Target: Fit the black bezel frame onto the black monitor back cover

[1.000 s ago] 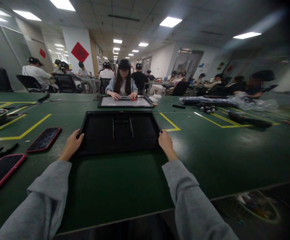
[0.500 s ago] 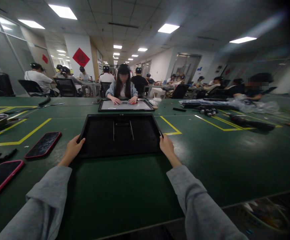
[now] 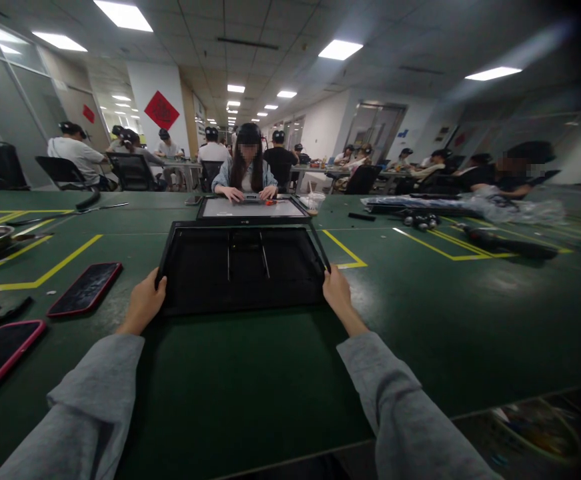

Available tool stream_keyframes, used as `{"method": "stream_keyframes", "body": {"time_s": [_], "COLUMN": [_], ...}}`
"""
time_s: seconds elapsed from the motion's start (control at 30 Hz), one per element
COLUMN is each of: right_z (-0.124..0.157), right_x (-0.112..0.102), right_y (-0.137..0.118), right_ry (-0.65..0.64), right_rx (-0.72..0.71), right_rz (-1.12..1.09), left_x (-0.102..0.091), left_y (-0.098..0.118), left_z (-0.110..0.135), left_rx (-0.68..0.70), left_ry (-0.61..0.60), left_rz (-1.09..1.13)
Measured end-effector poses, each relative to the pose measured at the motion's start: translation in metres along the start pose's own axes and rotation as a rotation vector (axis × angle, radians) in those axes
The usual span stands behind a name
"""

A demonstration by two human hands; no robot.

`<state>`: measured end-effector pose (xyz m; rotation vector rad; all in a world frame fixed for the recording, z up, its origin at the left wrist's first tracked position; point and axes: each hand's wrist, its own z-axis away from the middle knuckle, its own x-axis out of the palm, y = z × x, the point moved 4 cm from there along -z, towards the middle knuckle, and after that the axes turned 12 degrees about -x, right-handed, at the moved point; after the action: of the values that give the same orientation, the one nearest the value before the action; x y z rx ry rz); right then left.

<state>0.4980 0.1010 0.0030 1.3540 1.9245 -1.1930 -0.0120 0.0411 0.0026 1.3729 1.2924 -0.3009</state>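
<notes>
A thin black monitor frame (image 3: 324, 248) sits over a black monitor back cover (image 3: 200, 267). At its far edge and right side a gap shows between frame and cover. My left hand (image 3: 144, 301) grips the left side of the frame, thumb on top. Its right side is in my right hand (image 3: 339, 293), fingers closed round the edge. Two upright metal strips (image 3: 265, 257) stand out inside the cover. Whether my fingers also touch the cover, I cannot tell.
Across the green table (image 3: 250, 393) a person handles a monitor panel (image 3: 255, 209). Two phones, one dark (image 3: 85, 289) and one pink-edged (image 3: 5, 357), lie at left. A power drill (image 3: 505, 241), plastic-wrapped parts (image 3: 420, 205) and a cup (image 3: 313, 200) are farther off.
The frame's far and right sides have risen off the back cover, opening a gap. Both hands have kept their grip, the right one shifting slightly outward.
</notes>
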Motion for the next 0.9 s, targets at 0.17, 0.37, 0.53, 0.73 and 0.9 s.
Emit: {"method": "stream_keyframes", "body": {"time_s": [0.17,0.37,0.53,0.73,0.9], "right_z": [-0.001,0.002,0.005,0.001,0.001], "right_x": [-0.030,-0.039,-0.038,-0.038,-0.046], "right_y": [-0.015,-0.024,-0.028,-0.013,-0.002], "right_ry": [0.410,0.633,0.616,0.560,0.559], "right_rx": [-0.141,-0.200,-0.214,-0.107,-0.011], "right_rz": [-0.248,-0.504,-0.523,-0.477,-0.422], "left_x": [-0.037,-0.050,-0.045,-0.049,-0.055], "left_y": [0.027,0.041,0.034,0.034,0.048], "left_z": [0.019,0.032,0.028,0.035,0.043], "left_rx": [0.173,0.225,0.171,0.200,0.278], "left_ry": [0.386,0.482,0.452,0.511,0.504], "left_rz": [0.266,0.550,0.545,0.370,0.326]}}
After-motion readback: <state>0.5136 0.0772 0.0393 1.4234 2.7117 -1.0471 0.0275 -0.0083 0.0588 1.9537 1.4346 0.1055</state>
